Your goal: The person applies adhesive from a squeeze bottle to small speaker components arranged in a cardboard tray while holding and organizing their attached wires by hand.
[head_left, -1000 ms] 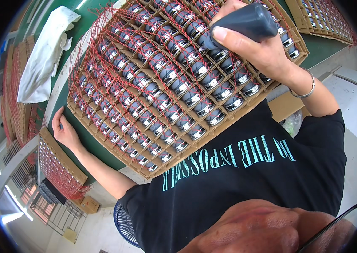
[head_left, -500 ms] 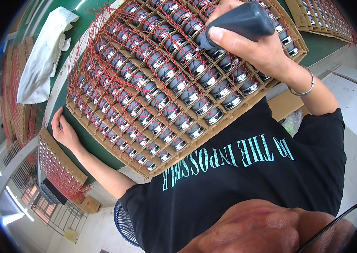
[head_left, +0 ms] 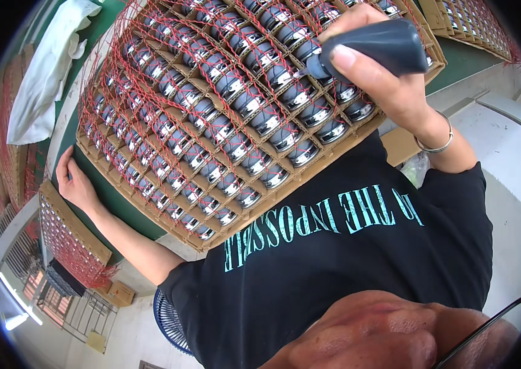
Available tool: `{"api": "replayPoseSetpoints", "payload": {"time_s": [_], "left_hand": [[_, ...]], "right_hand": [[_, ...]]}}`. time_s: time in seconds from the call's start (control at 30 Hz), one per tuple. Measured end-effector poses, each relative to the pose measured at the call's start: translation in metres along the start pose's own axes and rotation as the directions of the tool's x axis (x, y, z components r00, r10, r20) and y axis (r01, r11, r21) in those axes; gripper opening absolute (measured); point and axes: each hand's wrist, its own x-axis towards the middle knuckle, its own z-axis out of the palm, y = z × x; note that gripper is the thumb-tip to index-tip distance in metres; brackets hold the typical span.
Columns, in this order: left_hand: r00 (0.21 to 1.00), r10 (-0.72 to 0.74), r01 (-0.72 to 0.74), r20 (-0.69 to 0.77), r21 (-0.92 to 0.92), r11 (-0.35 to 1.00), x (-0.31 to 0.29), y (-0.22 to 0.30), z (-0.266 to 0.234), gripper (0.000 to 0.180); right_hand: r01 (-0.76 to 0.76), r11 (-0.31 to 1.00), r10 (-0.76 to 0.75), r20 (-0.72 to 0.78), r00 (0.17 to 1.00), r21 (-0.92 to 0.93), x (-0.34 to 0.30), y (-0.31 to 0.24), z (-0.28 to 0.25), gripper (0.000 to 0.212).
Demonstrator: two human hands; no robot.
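1. Gripping firmly with the right hand (head_left: 386,86) a dark blue-grey squeeze bottle (head_left: 389,46), tilted nearly onto its side.
2. Smooth, slightly glossy and tapered, with the broad base right of the grip and a paler collar and thin nozzle left of it.
3. Aimed by that nozzle at grey cylindrical components (head_left: 274,176) spread left of and below the grip; impossible to tell whether touching one.
4. Ranked in a divided cardboard tray (head_left: 297,176), ringed with bright chrome and crossed by twisted red wires (head_left: 122,34).
5. Opened only as wide as the bottle, with thumb laid along the near side and fingers wrapped beyond, mostly hidden.
6. Well left of and lower than the grip, slack and half spread with the left hand (head_left: 76,184), beside the tray's left corner, over a green tabletop (head_left: 113,200); contact unclear.
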Motion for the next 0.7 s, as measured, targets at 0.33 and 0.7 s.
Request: {"api": "replayPoseSetpoints", "payload": {"time_s": [0.33,0.7], "left_hand": [[1.000,0.021,-0.021,0.007,0.027,0.999,-0.002,0.003,0.001,0.026],[1.000,0.010,-0.010,0.000,0.054,0.999,-0.001,0.001,0.001,0.025]], "right_hand": [[0.082,0.944,-0.044,0.124,0.991,-0.319,0.000,-0.010,-0.007,0.022],[0.089,0.954,-0.058,0.114,0.992,-0.285,0.001,-0.007,-0.006,0.022]]}}
